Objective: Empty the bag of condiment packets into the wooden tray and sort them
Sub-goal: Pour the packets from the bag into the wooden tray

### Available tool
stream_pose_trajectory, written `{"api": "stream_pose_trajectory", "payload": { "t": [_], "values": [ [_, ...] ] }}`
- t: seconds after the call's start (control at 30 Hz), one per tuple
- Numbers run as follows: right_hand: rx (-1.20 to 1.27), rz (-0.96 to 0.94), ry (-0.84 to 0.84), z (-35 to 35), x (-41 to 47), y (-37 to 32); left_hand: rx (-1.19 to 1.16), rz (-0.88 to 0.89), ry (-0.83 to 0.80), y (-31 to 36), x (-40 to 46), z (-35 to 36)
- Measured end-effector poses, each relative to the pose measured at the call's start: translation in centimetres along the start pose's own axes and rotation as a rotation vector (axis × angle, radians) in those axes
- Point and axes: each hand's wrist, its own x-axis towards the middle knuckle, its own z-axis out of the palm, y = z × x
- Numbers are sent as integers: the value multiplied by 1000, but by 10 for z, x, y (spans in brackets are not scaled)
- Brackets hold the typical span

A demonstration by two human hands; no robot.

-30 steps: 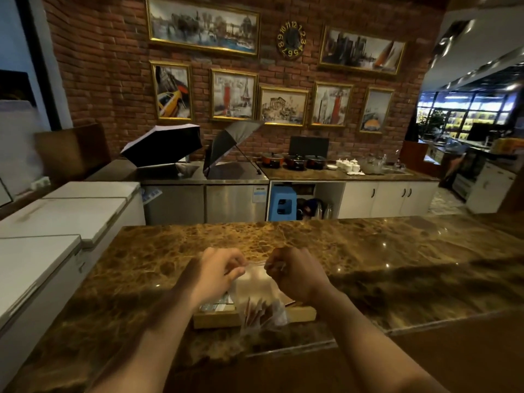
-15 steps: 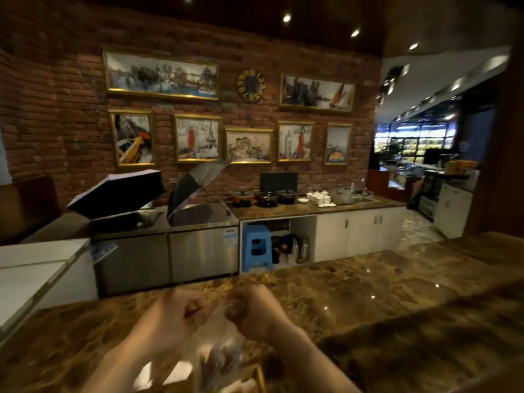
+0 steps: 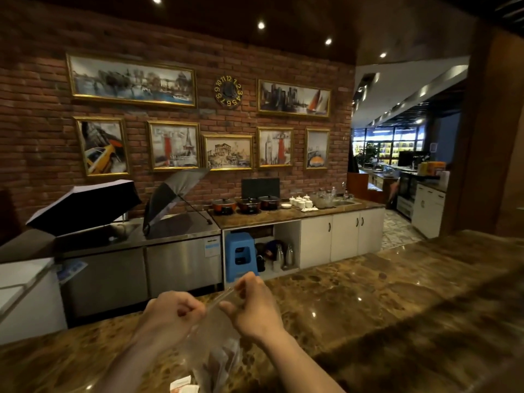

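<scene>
A clear plastic bag (image 3: 217, 344) hangs between my two hands above the brown marble counter (image 3: 368, 302). Brown condiment packets (image 3: 224, 361) show through its lower part. My left hand (image 3: 173, 314) pinches the left side of the bag's top edge. My right hand (image 3: 252, 304) pinches the right side, a little higher. A few white and orange packets (image 3: 183, 385) lie at the bottom edge of the view, under the bag. The wooden tray is out of view below the frame.
Beyond the counter stand steel units (image 3: 141, 265) with two open umbrellas (image 3: 85, 202) on top. A blue stool (image 3: 241, 255) sits under a back counter holding pots (image 3: 246, 204) and white cups. White chest freezers (image 3: 25, 290) are at the left.
The view has tilted upward, so the wooden tray has dropped out of sight. Both hands have risen with the bag and now pull its top edge apart.
</scene>
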Motion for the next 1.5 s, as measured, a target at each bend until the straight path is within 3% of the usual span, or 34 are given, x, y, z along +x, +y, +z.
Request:
{"api": "stream_pose_trajectory", "payload": {
  "t": [0.07, 0.2, 0.47, 0.7, 0.97, 1.2, 1.33, 1.4, 1.5],
  "values": [
    [117, 44, 0, 7, 1, -9, -57, -11, 38, -4, 3, -3],
    [490, 199, -197, 20, 4, -38, -156, -51, 101, -10, 6, -10],
    [811, 328, -293, 31, 6, -67, -324, -107, 129, -28, 3, -21],
    [947, 510, -435, 40, 12, -69, -459, -161, 104, -40, -4, -30],
    [1012, 513, -486, 56, 7, -71, -769, -349, 66, -51, -14, -31],
    [762, 387, -445, 73, 0, -79, -835, -449, 124, -65, -18, -20],
    [667, 429, -405, 69, 0, -75, -744, -525, 308, -90, -10, -26],
    [633, 440, -425, 61, 0, -64, -471, -538, 381, -107, -10, -33],
    [569, 388, -496, 57, -5, -54, -128, -443, 345, -112, -16, -37]
  ]
}}
